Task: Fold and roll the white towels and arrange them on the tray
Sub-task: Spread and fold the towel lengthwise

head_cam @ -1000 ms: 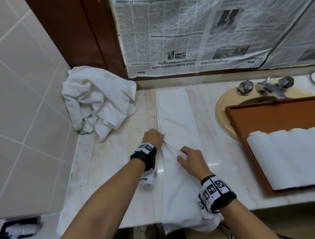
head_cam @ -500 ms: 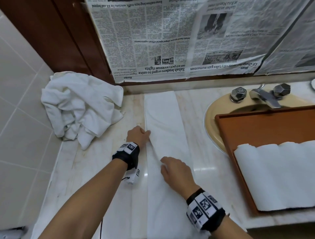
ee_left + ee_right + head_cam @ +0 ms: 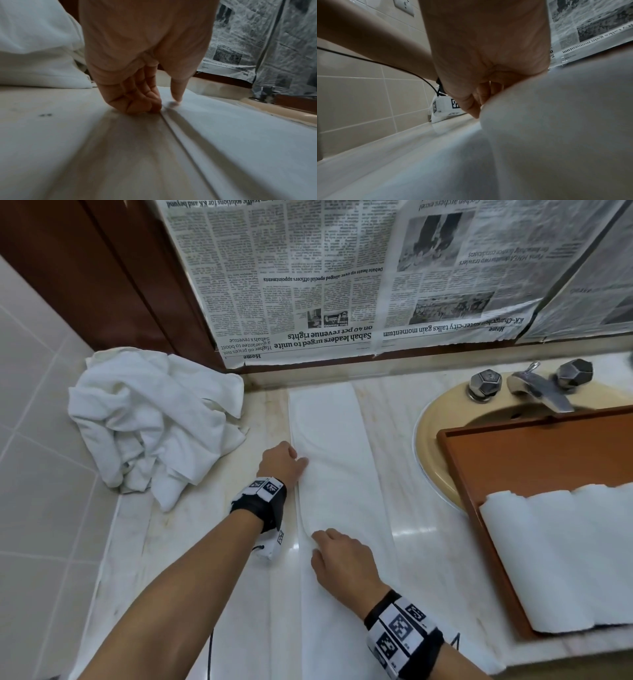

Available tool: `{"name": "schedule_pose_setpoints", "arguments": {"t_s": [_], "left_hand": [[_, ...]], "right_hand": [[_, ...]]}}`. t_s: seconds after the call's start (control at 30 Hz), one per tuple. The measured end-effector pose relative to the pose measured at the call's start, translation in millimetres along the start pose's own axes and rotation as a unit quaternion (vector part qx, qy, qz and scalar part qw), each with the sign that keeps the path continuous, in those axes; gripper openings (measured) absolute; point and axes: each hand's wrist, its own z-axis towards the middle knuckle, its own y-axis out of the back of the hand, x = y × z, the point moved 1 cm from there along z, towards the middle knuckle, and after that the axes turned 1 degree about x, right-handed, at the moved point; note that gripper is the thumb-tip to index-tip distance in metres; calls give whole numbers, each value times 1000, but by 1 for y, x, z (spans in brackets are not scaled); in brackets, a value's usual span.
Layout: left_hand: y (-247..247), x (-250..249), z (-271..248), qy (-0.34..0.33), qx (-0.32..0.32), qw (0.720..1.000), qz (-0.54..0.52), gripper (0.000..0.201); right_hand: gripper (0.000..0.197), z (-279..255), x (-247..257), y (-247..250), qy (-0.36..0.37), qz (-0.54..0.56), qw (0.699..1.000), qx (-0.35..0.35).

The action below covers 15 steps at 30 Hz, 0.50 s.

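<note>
"Both hands have slid farther up the long folded white towel strip (image 3: 337, 470) since a second ago?"

"Yes. The left hand (image 3: 281, 463) pinches its edge; the right hand (image 3: 342, 559) grips a fold."

"Progress?"

"Rolled white towels (image 3: 561, 553) fill the brown wooden tray (image 3: 534, 453); this strip isn't rolled, and the crumpled white towel heap (image 3: 150, 422) waits."

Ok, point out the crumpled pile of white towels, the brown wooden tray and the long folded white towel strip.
crumpled pile of white towels (image 3: 154, 422), head view, middle of the heap.
brown wooden tray (image 3: 534, 460), head view, bare floor.
long folded white towel strip (image 3: 329, 426), head view, far half.
</note>
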Motion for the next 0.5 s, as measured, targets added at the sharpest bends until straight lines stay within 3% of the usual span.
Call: {"name": "schedule_pose_setpoints", "arguments": {"t_s": [0.1,0.17,0.27,0.3,0.37,0.43,0.5], "left_hand": [[1,1,6,12,4,1000,0,11],[0,2,5,-7,-2,1000,17,21],[-13,-5,-14,-154,-40,983,86,32],[-21,-10,-24,-202,-25,973,111,39],[-40,-14,-40,-248,65,951,176,58],[-56,-8,-43,-241,132,928,251,65],[-61,3,-37,-232,144,917,290,66]], "right_hand": [[33,0,-1,-1,6,46,999,17],[37,1,-3,-3,3,74,997,31],[38,5,-8,-5,-2,111,993,28],[37,7,-9,-7,-2,117,993,24],[35,8,-10,-9,-1,128,992,9],[36,7,-10,-12,0,140,990,-8],[36,5,-11,-14,0,151,988,-16]]}}
